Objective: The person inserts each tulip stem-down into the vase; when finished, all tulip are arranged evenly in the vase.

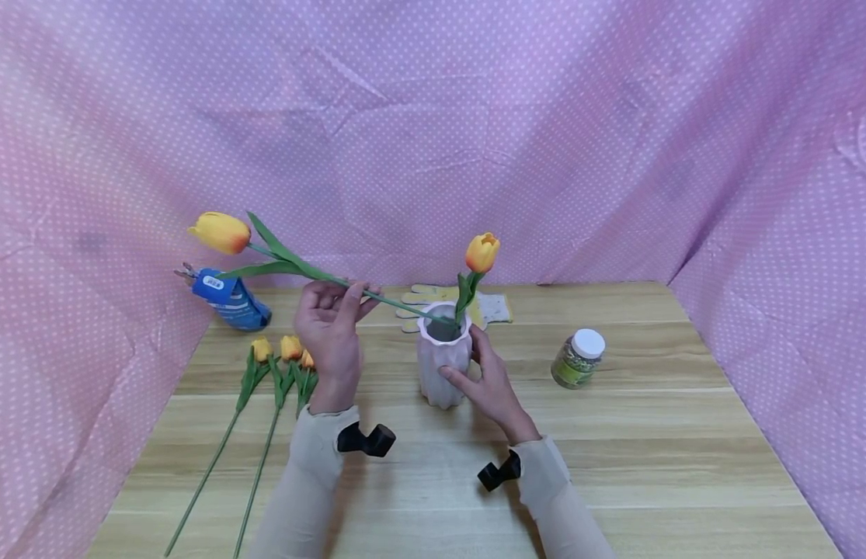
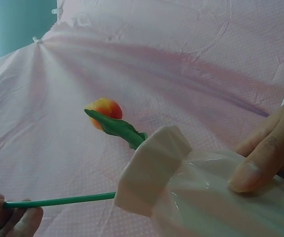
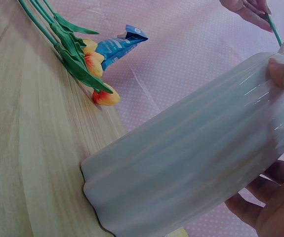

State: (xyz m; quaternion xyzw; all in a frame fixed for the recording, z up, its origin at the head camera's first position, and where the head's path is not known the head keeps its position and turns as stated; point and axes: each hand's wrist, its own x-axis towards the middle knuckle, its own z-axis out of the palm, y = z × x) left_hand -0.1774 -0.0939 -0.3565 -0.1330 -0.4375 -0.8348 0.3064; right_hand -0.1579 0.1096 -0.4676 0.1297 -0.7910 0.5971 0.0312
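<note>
Clock centred on the vase (image 1: 438, 374), head view, 12 at the far edge. Vase stands upright mid-surface (image 1: 677, 473), pale, with a wavy rim. Right hand (image 1: 494, 388) at 4 o'clock, partly closed round the vase: thumb on the near side, fingers at the far right side. Left hand (image 1: 331, 330) at 10, thumb and fingers pinching the green stem of a held tulip (image 1: 312, 270), the other fingers loosely bent. Its yellow bloom points out to 10, stem slanting down to the vase, lower end at the mouth. Standing tulip (image 1: 481, 255) is in the vase, orange-yellow bloom leaning toward 1. Three tulips (image 1: 282, 387) lie on the surface at 8, partly behind the left arm. Blue pouch (image 1: 230, 299) at 10, beyond them, metal tips poking out. Yellow-and-white glove (image 1: 446, 294) flat at 12, partly hidden. White-lidded jar (image 1: 576, 361) at 3, well apart. Pink dotted cloth (image 1: 433, 140) hangs behind.
</note>
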